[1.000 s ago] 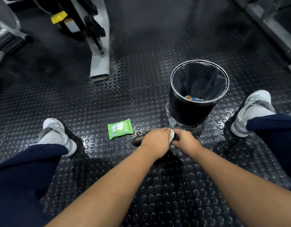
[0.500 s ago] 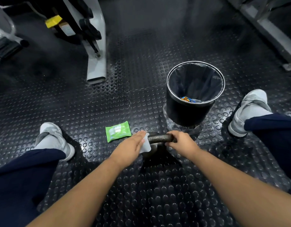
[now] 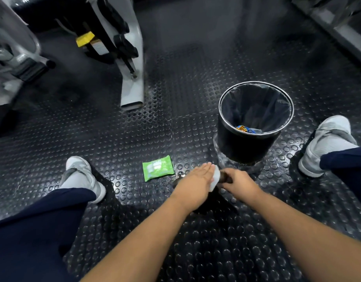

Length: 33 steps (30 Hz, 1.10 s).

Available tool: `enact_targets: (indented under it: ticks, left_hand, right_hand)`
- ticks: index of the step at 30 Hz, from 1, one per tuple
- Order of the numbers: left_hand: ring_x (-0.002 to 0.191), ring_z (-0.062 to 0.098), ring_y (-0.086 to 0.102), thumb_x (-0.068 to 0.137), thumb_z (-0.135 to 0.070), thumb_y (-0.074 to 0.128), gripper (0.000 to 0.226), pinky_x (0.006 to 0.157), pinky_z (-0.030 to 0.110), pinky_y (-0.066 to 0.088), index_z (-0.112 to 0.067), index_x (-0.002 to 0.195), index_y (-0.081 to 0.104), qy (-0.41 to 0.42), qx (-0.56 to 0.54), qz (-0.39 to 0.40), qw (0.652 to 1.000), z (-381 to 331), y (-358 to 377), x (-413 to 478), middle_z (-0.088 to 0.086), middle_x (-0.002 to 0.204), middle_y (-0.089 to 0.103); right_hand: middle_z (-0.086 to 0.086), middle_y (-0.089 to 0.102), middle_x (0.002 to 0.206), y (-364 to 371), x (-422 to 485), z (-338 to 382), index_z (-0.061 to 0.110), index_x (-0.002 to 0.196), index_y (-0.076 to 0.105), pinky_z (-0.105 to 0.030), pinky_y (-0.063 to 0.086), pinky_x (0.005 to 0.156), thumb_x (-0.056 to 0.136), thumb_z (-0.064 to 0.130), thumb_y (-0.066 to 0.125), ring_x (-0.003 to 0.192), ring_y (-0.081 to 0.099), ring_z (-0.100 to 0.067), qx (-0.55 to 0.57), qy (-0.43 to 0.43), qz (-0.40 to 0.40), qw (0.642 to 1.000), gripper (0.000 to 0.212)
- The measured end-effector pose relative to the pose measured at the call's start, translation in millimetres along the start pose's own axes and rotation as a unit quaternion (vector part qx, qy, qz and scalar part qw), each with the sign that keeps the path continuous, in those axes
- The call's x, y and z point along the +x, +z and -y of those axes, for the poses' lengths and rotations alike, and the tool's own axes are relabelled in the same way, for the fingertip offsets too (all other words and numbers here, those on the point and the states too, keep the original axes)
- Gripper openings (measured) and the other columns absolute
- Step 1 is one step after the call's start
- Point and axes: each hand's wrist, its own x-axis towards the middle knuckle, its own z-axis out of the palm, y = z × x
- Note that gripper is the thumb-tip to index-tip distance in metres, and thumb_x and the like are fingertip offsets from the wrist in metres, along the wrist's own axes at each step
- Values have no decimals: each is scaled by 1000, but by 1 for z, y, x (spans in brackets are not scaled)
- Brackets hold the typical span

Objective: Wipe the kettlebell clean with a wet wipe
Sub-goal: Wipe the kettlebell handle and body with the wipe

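Seated on the floor, the left hand (image 3: 198,181) presses a white wipe (image 3: 215,178) flat-palmed, fingers straight, against the kettlebell (image 3: 223,177) handle, which runs left-right between both hands (body mostly hidden below), while the right hand (image 3: 237,183) grips its right end closed.

The scene is dim, the studded rubber floor (image 3: 175,123) nearly black. Light falls from above: small glints sit on the studs around the trash bin (image 3: 254,121), and its metal rim catches a bright ring. Left of the bin, a glare patch shines on the floor beside the left shoe (image 3: 82,176). Dark shadow pools under the forearms in front of the bin. Far left of the bin, the gym machine (image 3: 16,58) is smeared with blur. Wide-angle distortion bends the edges; the far-right corner is soft
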Motion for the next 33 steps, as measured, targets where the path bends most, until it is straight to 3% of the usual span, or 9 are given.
enact_targets:
  ticks: [3, 7, 13, 17, 22, 26, 33]
  left_hand:
    - [155, 7, 16, 114, -33, 25, 52, 121, 17, 0, -21, 164, 21, -33, -39, 8, 999, 27, -8, -22, -5, 169, 19]
    - [153, 4, 22, 113, -41, 27, 52, 120, 16, 9, -27, 163, 24, -70, -73, 23, 995, 50, -14, -41, -13, 167, 23]
    - [154, 10, 24, 113, -35, 27, 52, 126, 25, 15, -19, 162, 28, -70, -63, 23, 995, 32, -12, -27, -3, 167, 29]
    - [155, 17, 25, 113, -28, 29, 51, 126, 31, 17, -12, 162, 27, -50, -29, 40, 998, 7, -11, -2, 5, 167, 28]
    - [154, 13, 27, 113, -33, 27, 51, 125, 27, 17, -16, 162, 29, -34, -41, 37, 998, 14, -5, -3, 0, 167, 30]
    - [151, 7, 31, 112, -43, 25, 51, 122, 24, 20, -27, 160, 34, -76, -81, 23, 994, 38, -10, -27, -11, 164, 34]
    - [147, 12, 39, 112, -43, 25, 51, 121, 27, 26, -24, 158, 40, -114, -80, 22, 990, 40, -18, -36, -6, 161, 41]
  right_hand:
    - [18, 64, 83, 0, 1, 0, 27, 114, 70, -5, 35, 66, 80, 17, 81, 77, 56, 7, -3, 2, 0, 1000, 37]
    - [21, 62, 79, -1, 0, -1, 29, 113, 70, -3, 34, 59, 82, 19, 80, 73, 54, 11, -5, 5, 3, 1000, 35]
    - [10, 72, 92, 2, 2, -3, 29, 109, 71, -12, 43, 73, 78, 18, 83, 88, 66, -9, -1, 5, -3, 1000, 35]
    - [11, 73, 92, 2, 2, -3, 28, 108, 71, -27, 51, 84, 75, 20, 85, 91, 68, -9, -12, 0, -6, 1000, 37]
    - [11, 73, 93, 1, 2, -3, 26, 111, 71, -27, 51, 86, 76, 20, 85, 92, 68, -9, -9, 1, -5, 1000, 38]
    - [10, 74, 95, 2, 3, -2, 26, 115, 71, -27, 51, 87, 77, 20, 83, 92, 68, -9, -6, 9, 2, 1000, 40]
    - [8, 74, 98, 4, 2, -2, 25, 117, 70, -27, 49, 89, 79, 20, 83, 95, 67, -11, -6, 11, -7, 1000, 41]
